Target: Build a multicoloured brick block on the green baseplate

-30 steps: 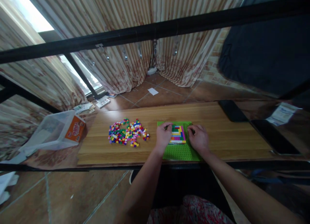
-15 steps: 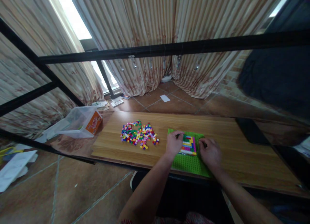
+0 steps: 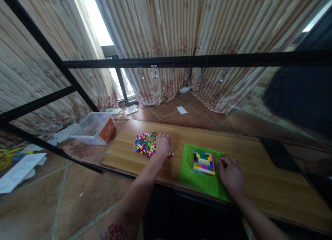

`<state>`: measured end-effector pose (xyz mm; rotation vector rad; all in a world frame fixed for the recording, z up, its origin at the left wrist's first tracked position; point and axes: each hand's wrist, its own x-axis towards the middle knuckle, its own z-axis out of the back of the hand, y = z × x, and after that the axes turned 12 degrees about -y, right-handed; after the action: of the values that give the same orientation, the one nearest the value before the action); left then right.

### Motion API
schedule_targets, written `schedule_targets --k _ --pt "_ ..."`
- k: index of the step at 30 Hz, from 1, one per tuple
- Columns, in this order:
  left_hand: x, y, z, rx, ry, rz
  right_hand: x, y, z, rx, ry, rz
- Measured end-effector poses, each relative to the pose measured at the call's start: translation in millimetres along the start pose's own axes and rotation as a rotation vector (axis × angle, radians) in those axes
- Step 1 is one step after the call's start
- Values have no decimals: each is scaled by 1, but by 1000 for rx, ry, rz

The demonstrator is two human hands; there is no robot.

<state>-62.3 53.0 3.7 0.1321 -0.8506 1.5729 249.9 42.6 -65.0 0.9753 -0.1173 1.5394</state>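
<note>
Left hand [image 3: 163,143] moved onto loose bricks [image 3: 144,146] — right hand [image 3: 230,173] on baseplate [image 3: 199,181].

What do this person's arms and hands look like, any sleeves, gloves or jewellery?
Both forearms are bare from elbow to wrist. The left hand and right hand wear no gloves, and no ring or watch shows. A red patterned garment appears near the left elbow.

- left hand [image 3: 164,144] lies palm down, well out to the left and ahead, fingers loosely curled downward; whether they pinch anything cannot be told.
- left forearm runs bare and nearly straight from the lower middle of the view.
- right hand [image 3: 230,174] rests knuckles up, fingers bent under, forearm coming in from the lower right.
</note>
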Motion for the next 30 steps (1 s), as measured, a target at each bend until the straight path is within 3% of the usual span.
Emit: schedule_targets --k 5,14,19,22,30 --pt "-14 12 -1 41 139 -201 0 0 1 -3 0 13" --pt "-25 41 30 101 191 -292 -1 -3 0 -29 8 10" --pt "-10 37 32 263 139 -130 0 -1 0 -40 10 13" --pt "5 26 21 374 126 15 0 0 1 -38 5 12" --pt "29 14 -3 455 175 209 0 -1 -2 0 -17 11"
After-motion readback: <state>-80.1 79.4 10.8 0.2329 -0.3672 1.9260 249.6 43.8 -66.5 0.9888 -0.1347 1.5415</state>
